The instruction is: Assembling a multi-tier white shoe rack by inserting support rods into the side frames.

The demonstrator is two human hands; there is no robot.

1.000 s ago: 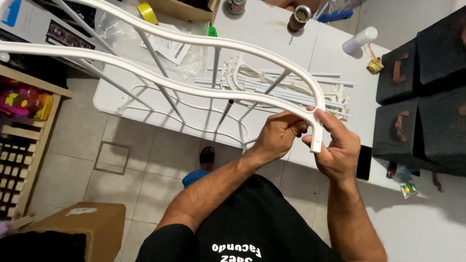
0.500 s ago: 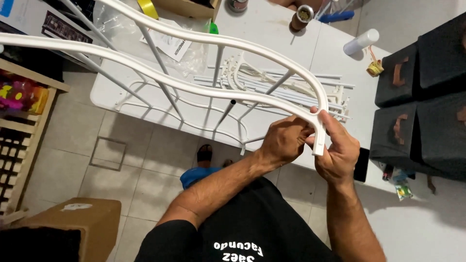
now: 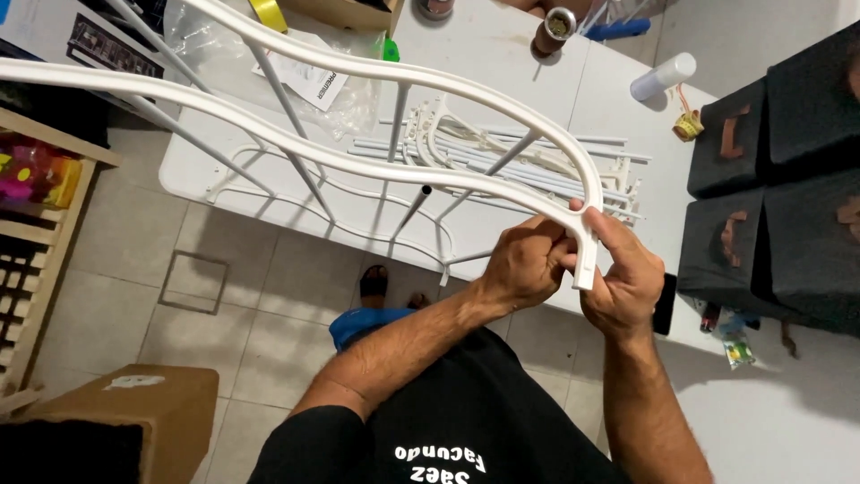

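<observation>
I hold the white curvy frame [image 3: 358, 161] up over the tabletop [image 3: 502, 63]. My left hand [image 3: 524, 264] and right hand [image 3: 627, 278] are both closed around its near right end. A loose rod [image 3: 408, 211] could slip out if I tilt it.

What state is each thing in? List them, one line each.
white curved frame: held up over the table, its end gripped by both hands.
left hand: closed on the frame's end.
right hand: gripping the end, thumb on top.
loose grey rod: hanging free at one end.
spare white parts: lying flat on the white table.
cardboard box: on the floor, shut.
</observation>
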